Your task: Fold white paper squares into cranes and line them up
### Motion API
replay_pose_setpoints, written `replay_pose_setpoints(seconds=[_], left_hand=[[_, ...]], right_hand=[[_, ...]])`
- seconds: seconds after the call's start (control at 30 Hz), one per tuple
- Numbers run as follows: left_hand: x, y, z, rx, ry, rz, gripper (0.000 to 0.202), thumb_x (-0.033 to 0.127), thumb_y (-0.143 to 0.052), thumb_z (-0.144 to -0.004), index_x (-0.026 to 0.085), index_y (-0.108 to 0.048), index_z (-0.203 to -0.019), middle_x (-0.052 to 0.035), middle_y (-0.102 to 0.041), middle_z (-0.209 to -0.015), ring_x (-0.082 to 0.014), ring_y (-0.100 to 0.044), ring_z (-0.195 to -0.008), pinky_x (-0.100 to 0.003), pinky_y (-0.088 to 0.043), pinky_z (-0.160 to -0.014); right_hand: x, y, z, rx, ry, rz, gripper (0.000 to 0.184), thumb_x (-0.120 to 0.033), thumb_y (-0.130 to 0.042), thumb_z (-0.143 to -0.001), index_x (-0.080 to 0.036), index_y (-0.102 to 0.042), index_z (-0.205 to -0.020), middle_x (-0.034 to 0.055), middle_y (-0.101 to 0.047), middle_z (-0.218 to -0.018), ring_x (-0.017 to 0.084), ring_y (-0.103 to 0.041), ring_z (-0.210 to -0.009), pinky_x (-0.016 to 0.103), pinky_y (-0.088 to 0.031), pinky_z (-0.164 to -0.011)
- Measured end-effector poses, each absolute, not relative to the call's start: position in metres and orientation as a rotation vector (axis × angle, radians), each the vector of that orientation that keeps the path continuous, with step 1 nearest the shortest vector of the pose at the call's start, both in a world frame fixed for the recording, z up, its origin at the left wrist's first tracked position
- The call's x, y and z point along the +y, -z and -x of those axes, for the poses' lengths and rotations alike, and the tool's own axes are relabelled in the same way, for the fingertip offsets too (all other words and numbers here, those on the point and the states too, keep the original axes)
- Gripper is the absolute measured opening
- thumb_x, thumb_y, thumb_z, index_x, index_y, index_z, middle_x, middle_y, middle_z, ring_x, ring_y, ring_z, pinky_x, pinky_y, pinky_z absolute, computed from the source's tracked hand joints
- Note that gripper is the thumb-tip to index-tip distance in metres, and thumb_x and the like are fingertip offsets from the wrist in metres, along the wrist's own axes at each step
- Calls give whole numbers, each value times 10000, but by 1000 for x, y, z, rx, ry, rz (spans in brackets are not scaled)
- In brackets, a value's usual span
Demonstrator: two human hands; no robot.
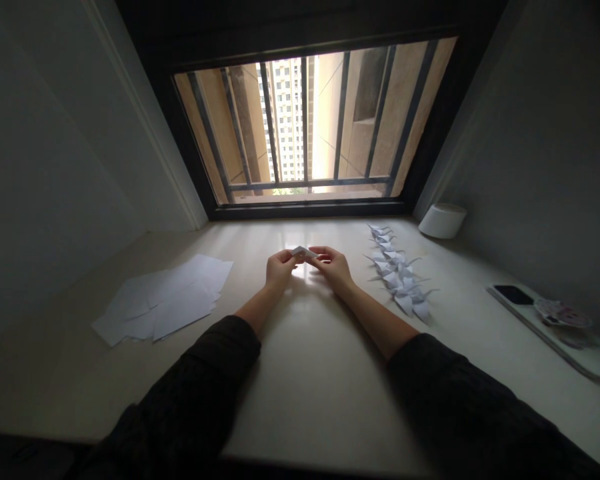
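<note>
A folded white paper is pinched by the near-closed fingers of the left hand and right hand, mid-desk; it could be crumpled by over-tight pinching, and the paper cranes just rightward could be knocked by a wide swing.

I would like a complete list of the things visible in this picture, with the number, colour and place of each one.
folded paper: 1, white, between both hands
paper cranes: many, overlapping, white, right of hands
paper sheets: several, white, left of hands
cylindrical object: 1, white, far right of counter
phone: 1, black, on tray
printed card: 1, multicoloured, on tray
tray: 1, white, right edge of counter
counter: 1, cream, under everything
barred window: 1, dark frame, beyond counter
left hand: 1, bare, centre
right hand: 1, bare, centre
sleeves: 2, dark, foreground
</note>
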State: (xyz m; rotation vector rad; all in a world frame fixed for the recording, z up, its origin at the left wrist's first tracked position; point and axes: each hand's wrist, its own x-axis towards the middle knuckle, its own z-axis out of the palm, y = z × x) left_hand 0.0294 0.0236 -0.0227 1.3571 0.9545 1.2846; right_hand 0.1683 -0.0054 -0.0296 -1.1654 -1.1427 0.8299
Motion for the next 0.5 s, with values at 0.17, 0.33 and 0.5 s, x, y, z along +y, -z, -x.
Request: replay_pose_setpoints(seconds=[0.17, 0.33, 0.5], left_hand=[[23, 22, -30, 973, -1287, -1377, 289, 415, -699, -650, 136, -683, -723, -74, -689, -699, -189, -650, -702, -271, -448, -617], [22, 22, -30, 1008, -1328, -1369, 292, 425, -692, -661, 136, -674, -698, -61, -674, -665, -183, -652, -660, -270, -456, -610], [24, 25, -31, 1002, -1349, -1285, 320, 437, -716, -641, 128, -681, -715, -65, -677, -690, -186, -655, -663, -285, -468, -641]], right_hand=[[-7, 29, -166, -1058, -922, 1184, 416, -507, -776, -525, -157, -675, -726, 22, -634, -663, 105, -538, -456, 255, -529, -392], [-11, 25, -164, -1069, -945, 1156, 454, -548, -751, -536, -145, -688, -737, 5, -626, -607, 74, -480, -364, 211, -448, -300], [-12, 24, -164, -1053, -965, 1136, 406, -525, -733, -573, -162, -712, -753, 20, -662, -704, 91, -514, -403, 235, -471, -323]])
